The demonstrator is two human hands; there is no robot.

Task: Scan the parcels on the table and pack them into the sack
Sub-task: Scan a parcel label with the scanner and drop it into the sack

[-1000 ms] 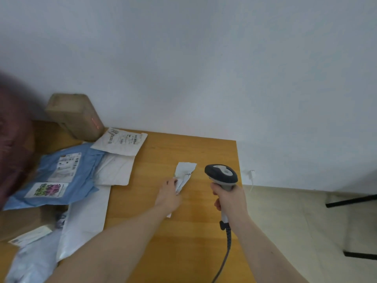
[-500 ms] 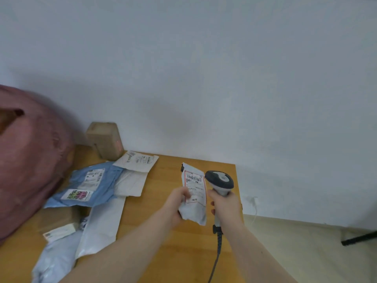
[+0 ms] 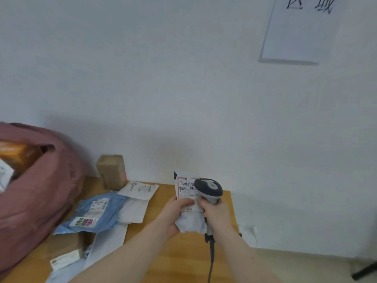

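Note:
My left hand [image 3: 175, 211] grips a small white parcel [image 3: 189, 220] upright above the wooden table [image 3: 183, 260], its red-framed barcode label facing me. My right hand [image 3: 216, 211] grips the handle of a grey-and-white barcode scanner [image 3: 209, 188], whose head sits right at the label's upper right. Its cable hangs down below my wrist. The pink sack [image 3: 36, 197] stands open at the left with parcels inside. More parcels lie on the table: a blue mailer [image 3: 95, 213], white mailers [image 3: 134, 209] and a small cardboard box [image 3: 111, 171].
Another cardboard box [image 3: 67, 245] with a label lies near the table's front left. The table stands against a white wall with a paper notice [image 3: 299, 29] at the upper right. Bare floor and a dark stand leg [image 3: 365, 271] lie to the right.
My left hand picked the small white parcel off the table and raised it upright. The scanner came in close to its label. My view tilted up, bringing the sack into sight.

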